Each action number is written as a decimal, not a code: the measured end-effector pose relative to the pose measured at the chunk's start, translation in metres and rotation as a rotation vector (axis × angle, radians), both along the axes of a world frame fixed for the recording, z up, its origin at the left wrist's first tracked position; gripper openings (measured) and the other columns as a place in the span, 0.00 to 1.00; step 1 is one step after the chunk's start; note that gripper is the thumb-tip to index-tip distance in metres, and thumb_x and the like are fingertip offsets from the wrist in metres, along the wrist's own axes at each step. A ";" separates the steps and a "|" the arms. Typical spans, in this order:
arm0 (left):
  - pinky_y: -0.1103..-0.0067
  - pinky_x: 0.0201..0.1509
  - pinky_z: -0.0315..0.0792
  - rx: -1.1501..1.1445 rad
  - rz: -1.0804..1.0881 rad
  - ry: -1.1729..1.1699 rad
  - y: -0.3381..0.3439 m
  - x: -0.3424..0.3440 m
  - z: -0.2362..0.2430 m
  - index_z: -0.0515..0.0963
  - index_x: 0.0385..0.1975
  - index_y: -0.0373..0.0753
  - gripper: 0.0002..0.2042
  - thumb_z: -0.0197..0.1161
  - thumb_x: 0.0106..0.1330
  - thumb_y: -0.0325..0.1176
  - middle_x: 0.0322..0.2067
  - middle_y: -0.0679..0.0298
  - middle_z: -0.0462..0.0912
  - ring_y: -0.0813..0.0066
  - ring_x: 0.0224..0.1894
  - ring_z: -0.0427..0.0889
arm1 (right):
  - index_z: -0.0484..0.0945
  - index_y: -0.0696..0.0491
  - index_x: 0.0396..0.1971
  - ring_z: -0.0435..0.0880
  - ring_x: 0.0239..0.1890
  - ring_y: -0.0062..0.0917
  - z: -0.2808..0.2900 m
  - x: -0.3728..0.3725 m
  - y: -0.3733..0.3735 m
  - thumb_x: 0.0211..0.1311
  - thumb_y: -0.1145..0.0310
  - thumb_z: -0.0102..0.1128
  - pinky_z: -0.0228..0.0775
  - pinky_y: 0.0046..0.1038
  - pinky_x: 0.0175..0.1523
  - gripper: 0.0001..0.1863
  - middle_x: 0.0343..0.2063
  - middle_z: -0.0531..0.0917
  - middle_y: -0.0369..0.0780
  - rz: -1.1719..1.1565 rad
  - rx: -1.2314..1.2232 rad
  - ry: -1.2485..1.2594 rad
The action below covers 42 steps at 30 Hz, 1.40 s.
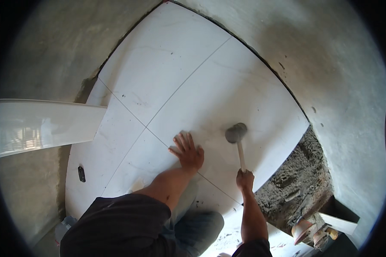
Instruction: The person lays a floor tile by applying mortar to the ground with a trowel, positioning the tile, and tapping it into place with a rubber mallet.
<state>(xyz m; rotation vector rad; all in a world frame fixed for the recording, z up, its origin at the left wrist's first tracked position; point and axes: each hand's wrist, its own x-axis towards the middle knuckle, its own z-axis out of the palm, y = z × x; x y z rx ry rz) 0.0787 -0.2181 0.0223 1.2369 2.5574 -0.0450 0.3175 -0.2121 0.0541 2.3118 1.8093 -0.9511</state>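
My left hand (188,153) lies flat with fingers spread, near the joint between two large white floor tiles. In my right hand (245,180) is the pale handle of a rubber mallet (236,133). Its dark head is over the white tile (206,107) ahead of me; whether it touches the surface I cannot tell. Thin straight joints part this tile from its neighbours. Along its right edge the tile borders a bed of rough grey mortar (304,171).
Bare grey walls rise on both sides and meet at the far corner. A glossy white panel (47,126) juts in from the left. A small black object (81,174) lies on the left tiles. Tools, one like a trowel (302,229), sit beside an open box (339,218) at lower right.
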 end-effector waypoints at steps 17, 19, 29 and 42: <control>0.43 0.66 0.34 -0.069 0.406 0.063 0.111 0.017 -0.004 0.45 0.69 0.45 0.37 0.45 0.62 0.53 0.70 0.52 0.35 0.48 0.72 0.33 | 0.71 0.57 0.19 0.76 0.15 0.42 0.086 -0.069 0.087 0.57 0.69 0.58 0.69 0.33 0.24 0.11 0.13 0.74 0.49 0.002 0.200 0.424; 0.43 0.66 0.34 -0.086 0.388 0.062 0.114 0.017 0.001 0.44 0.70 0.44 0.37 0.43 0.63 0.53 0.70 0.50 0.34 0.46 0.71 0.32 | 0.71 0.58 0.19 0.77 0.16 0.38 0.042 -0.039 0.081 0.57 0.69 0.58 0.67 0.31 0.23 0.11 0.12 0.74 0.48 0.165 0.400 0.503; 0.43 0.66 0.33 -0.097 0.380 0.014 0.116 0.017 0.007 0.43 0.69 0.42 0.37 0.43 0.63 0.52 0.70 0.48 0.33 0.44 0.71 0.30 | 0.71 0.58 0.20 0.79 0.20 0.44 0.024 -0.020 0.093 0.54 0.68 0.56 0.69 0.33 0.26 0.10 0.14 0.75 0.49 -0.042 -0.029 0.177; 0.42 0.66 0.34 -0.200 0.380 -0.025 0.122 0.017 0.019 0.41 0.70 0.42 0.38 0.43 0.64 0.54 0.70 0.49 0.32 0.45 0.71 0.32 | 0.71 0.63 0.18 0.68 0.13 0.35 -0.010 0.007 0.087 0.61 0.62 0.53 0.62 0.35 0.24 0.19 0.11 0.72 0.49 0.048 0.136 0.099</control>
